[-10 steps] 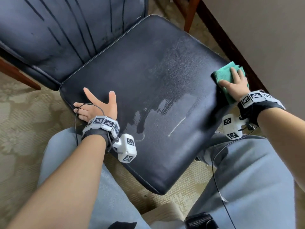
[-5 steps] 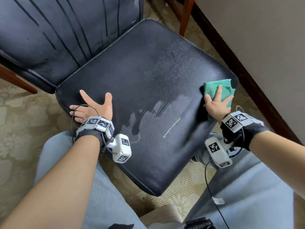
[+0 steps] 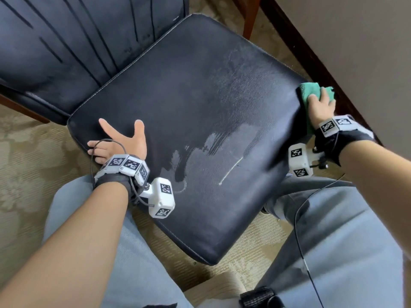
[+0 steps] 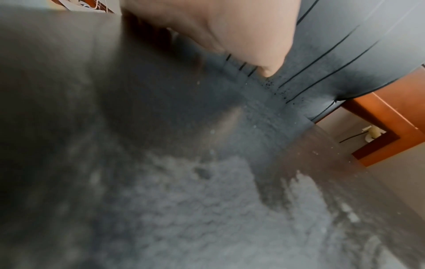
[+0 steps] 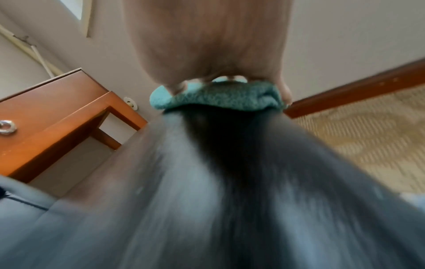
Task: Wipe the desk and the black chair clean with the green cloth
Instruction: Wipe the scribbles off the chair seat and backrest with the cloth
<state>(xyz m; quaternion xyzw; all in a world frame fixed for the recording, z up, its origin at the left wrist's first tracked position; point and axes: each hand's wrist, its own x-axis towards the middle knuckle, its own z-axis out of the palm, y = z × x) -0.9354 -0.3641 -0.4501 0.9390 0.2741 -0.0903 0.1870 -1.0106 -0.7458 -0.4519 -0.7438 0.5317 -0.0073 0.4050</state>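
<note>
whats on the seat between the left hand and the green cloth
Head view: between left hand and green cloth is only bare black chair seat, with wet smears and a pale streak.

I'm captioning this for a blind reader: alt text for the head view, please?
A right hand presses a green cloth on the right edge of a black chair seat; the left hand rests open on its left edge.

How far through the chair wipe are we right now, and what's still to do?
Done: the middle of the chair seat looks wiped, with streaks. In hand: the right hand presses the green cloth on the seat's right edge; the left hand braces the left edge, fingers spread. Left: a pale line and smears near the front, the backrest. The desk's top isn't visible.
</note>
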